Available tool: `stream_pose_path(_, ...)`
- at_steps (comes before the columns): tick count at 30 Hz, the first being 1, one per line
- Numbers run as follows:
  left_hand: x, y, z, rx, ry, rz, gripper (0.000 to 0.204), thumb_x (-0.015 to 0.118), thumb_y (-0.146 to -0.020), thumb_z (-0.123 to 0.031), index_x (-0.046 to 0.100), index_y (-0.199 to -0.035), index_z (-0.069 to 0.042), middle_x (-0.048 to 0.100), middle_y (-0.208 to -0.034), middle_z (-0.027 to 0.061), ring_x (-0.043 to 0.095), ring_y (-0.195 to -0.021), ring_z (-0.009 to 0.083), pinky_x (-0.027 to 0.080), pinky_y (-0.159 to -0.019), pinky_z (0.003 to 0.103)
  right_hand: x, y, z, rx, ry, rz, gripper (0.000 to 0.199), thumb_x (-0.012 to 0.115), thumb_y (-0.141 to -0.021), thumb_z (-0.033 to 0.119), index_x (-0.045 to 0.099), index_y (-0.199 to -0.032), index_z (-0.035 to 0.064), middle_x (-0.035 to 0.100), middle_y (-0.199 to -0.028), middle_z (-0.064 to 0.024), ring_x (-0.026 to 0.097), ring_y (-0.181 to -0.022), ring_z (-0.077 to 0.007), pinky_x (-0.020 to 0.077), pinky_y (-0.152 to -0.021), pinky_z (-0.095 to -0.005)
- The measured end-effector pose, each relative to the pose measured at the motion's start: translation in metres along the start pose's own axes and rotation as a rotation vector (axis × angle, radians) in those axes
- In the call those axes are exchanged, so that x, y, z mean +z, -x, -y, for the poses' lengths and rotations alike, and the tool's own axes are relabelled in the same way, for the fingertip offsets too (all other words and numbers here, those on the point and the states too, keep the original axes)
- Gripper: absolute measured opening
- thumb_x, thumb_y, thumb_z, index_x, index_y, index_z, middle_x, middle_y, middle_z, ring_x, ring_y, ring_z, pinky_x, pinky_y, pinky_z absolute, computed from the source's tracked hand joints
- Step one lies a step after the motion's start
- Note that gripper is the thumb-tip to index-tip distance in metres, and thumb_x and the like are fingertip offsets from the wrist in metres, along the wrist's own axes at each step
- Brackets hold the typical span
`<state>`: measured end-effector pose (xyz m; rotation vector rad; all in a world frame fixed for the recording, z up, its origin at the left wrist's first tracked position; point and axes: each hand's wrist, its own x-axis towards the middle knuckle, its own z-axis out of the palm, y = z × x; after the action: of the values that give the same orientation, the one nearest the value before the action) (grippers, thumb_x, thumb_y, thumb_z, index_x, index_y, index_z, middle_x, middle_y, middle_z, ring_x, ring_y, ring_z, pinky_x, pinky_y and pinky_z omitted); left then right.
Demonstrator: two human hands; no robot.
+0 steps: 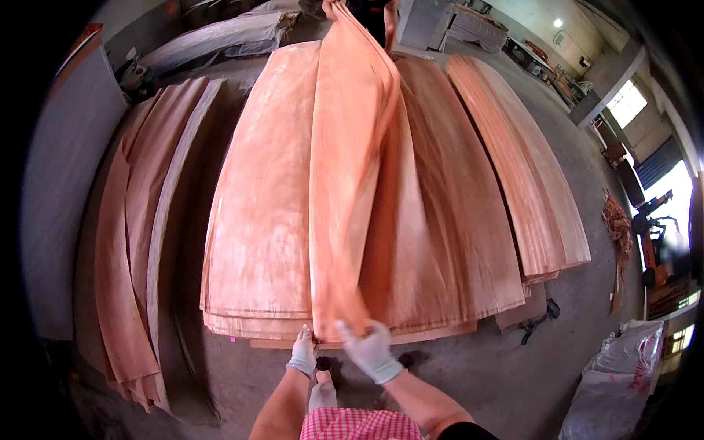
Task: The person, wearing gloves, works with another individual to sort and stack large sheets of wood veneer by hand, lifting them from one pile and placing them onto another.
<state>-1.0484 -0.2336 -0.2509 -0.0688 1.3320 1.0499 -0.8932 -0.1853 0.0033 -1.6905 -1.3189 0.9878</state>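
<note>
A long orange-brown wood veneer sheet [345, 183] lies partly lifted and folded over a wide veneer stack [257, 220]. My left hand [302, 352], in a white glove, is closed at the sheet's near left corner, fingertips at the edge. Just to its right, my right hand [368, 352], also gloved and slightly blurred, grips the sheet's near edge, its thumb on top. At the far end a co-worker's hand [331, 7] holds the same sheet raised and bunched. Its right side hangs in folds over darker veneer [455, 198].
More veneer stacks lie at left [143, 220] and right [513, 169]. A plastic-wrapped bundle [616, 381] sits at lower right on the concrete floor [469, 381]. A pale upright panel [66, 191] stands far left. A dark strap [539, 323] lies by the right stack.
</note>
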Motion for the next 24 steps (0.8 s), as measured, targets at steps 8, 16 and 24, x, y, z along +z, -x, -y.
stream_pose_path(8, -0.048, 0.047, 0.025, 0.03, -0.15, -0.114, 0.023, 0.056, -0.096, -0.03, 0.06, -0.092, -0.008, 0.059, -0.08, 0.0025, 0.055, -0.067, 0.017, 0.045, -0.059, 0.032, 0.124, 0.051, 0.042, -0.706, -0.039, 1.101, 0.028, 0.056, -0.092, 0.029, 0.067, -0.111, 0.0119, 0.07, -0.095, -0.0112, 0.067, -0.088, -0.0286, 0.0522, -0.076, -0.0364)
stream_pose_path(16, 0.009, 0.067, 0.012, -0.342, -0.552, 0.174, 0.023, 0.059, -0.094, -0.024, 0.064, -0.099, -0.002, 0.069, -0.084, 0.0069, 0.066, -0.072, 0.0164, 0.052, -0.061, 0.027, -0.045, -0.009, -0.169, 0.146, 0.18, 0.085, 0.036, 0.054, -0.094, 0.037, 0.068, -0.108, 0.0072, 0.071, -0.086, -0.0123, 0.07, -0.073, -0.0247, 0.0546, -0.067, -0.0362)
stream_pose_path(24, 0.15, 0.071, 0.035, 0.188, -0.922, 0.261, 0.025, 0.055, -0.096, -0.02, 0.063, -0.107, 0.001, 0.067, -0.085, 0.0079, 0.065, -0.072, 0.0145, 0.053, -0.063, 0.027, -0.252, -0.008, -0.374, 0.445, 0.11, -0.584, 0.024, 0.058, -0.091, 0.011, 0.064, -0.11, -0.0013, 0.068, -0.084, -0.0064, 0.064, -0.076, -0.0146, 0.0507, -0.071, -0.0264)
